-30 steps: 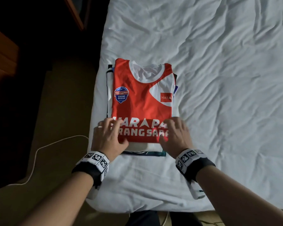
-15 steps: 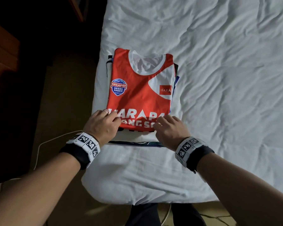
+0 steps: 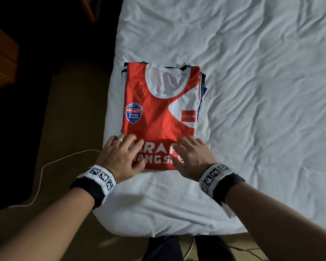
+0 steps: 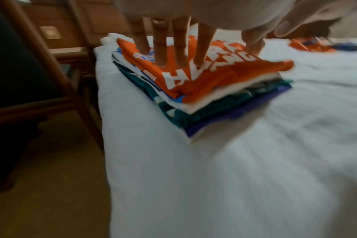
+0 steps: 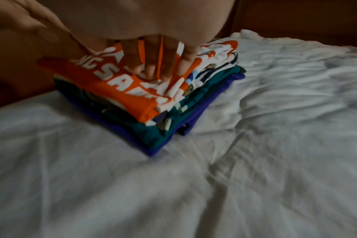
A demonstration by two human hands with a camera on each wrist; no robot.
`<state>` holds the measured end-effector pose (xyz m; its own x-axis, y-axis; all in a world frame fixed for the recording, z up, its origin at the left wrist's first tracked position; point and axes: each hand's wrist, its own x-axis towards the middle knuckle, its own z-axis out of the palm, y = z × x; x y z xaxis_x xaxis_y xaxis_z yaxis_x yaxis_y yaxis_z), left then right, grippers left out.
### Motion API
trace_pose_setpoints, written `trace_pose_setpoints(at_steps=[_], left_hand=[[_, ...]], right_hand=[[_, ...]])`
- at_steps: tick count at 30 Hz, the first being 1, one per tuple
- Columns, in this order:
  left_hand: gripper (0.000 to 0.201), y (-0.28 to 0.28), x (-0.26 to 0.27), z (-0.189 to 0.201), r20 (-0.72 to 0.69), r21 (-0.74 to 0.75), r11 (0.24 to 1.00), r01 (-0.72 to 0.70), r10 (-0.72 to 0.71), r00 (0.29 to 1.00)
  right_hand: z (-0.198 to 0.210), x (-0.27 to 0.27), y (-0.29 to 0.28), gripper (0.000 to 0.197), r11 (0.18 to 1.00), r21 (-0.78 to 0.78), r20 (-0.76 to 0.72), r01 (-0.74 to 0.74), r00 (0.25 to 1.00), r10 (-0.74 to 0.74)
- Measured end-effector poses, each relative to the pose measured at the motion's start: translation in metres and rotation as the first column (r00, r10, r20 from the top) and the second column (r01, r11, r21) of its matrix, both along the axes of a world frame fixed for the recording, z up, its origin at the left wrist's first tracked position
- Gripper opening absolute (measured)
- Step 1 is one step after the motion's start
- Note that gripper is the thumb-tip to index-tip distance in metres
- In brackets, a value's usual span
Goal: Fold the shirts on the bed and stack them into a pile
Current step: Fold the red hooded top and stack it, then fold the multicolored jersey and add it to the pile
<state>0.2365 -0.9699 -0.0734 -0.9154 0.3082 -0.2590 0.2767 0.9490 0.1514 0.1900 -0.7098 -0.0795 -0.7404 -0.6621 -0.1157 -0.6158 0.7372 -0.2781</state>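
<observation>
A folded red and white shirt (image 3: 158, 110) tops a pile at the left edge of the white bed (image 3: 252, 91). Under it the left wrist view shows a white shirt (image 4: 204, 103), a teal shirt (image 4: 214, 112) and a purple shirt (image 4: 234, 119). My left hand (image 3: 120, 153) lies flat on the red shirt's near left corner, its straight fingers (image 4: 161, 48) pressing down. My right hand (image 3: 191, 155) presses the near right corner with spread fingers (image 5: 151, 64). Neither hand grips cloth.
More orange and blue cloth (image 4: 312, 45) lies far across the bed. A dark wooden chair (image 4: 51, 67) stands close to the bed's left side. A white cable (image 3: 45, 166) runs over the floor. Wooden furniture (image 3: 0, 59) sits at far left.
Half a second ago both hands were curled at the pile's near edge; now they lie flat on the red shirt. The white and teal strip no longer shows beyond its near edge.
</observation>
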Motion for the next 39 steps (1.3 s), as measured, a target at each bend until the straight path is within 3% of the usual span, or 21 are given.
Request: trace_pose_setpoints(at_steps=[3, 6, 11, 15, 18, 20, 23, 27, 29, 34, 39], left_hand=[[0.081, 0.007, -0.027, -0.005, -0.014, 0.041, 0.998, -0.037, 0.038, 0.999], [0.096, 0.012, -0.048, -0.024, 0.076, -0.02, 0.998, -0.065, 0.066, 0.995], [0.105, 0.011, -0.067, -0.049, 0.246, -0.123, 0.985, -0.12, 0.148, 0.958], [0.104, 0.014, -0.074, -0.045, 0.31, -0.193, 0.975, -0.109, 0.166, 0.936], [0.106, 0.022, -0.081, -0.022, 0.327, -0.261, 0.96, -0.102, 0.188, 0.926], [0.102, 0.034, -0.083, 0.001, 0.282, -0.266, 0.958, -0.108, 0.184, 0.942], [0.078, 0.067, -0.084, 0.042, 0.214, -0.229, 0.968, -0.098, 0.149, 0.965], [0.038, 0.141, -0.086, 0.093, 0.325, -0.106, 0.992, -0.07, 0.101, 0.94], [0.028, 0.193, -0.09, 0.118, 0.354, -0.046, 0.999, -0.026, 0.04, 0.935], [0.043, 0.353, -0.114, 0.18, 0.309, 0.066, 0.989, 0.132, -0.146, 0.94], [0.042, 0.535, -0.143, 0.209, 0.231, 0.095, 0.965, 0.244, -0.26, 0.938]], right_hand=[[0.001, -0.019, -0.014, 0.063, 0.993, 0.104, -0.052, 0.058, 0.997, -0.053], [-0.017, -0.033, -0.019, 0.083, 0.964, 0.248, 0.036, 0.095, 0.994, -0.107], [-0.045, -0.053, -0.006, 0.096, 0.912, 0.387, 0.103, 0.135, 0.977, -0.188], [-0.041, -0.057, -0.006, 0.098, 0.902, 0.419, 0.135, 0.105, 0.975, -0.177], [-0.018, -0.061, 0.007, 0.095, 0.908, 0.418, 0.192, 0.007, 0.977, -0.096], [0.005, -0.062, 0.029, 0.079, 0.909, 0.414, 0.211, -0.041, 0.976, -0.052], [0.038, -0.057, 0.079, 0.049, 0.904, 0.426, 0.269, 0.04, 0.948, -0.169], [0.08, -0.041, 0.162, 0.043, 0.855, 0.429, 0.378, 0.292, 0.801, -0.463], [0.103, -0.029, 0.209, 0.04, 0.821, 0.395, 0.379, 0.413, 0.74, -0.555], [0.147, -0.001, 0.345, 0.035, 0.735, 0.32, 0.355, 0.597, 0.644, -0.678], [0.151, 0.005, 0.511, 0.031, 0.645, 0.279, 0.3, 0.711, 0.574, -0.762]])
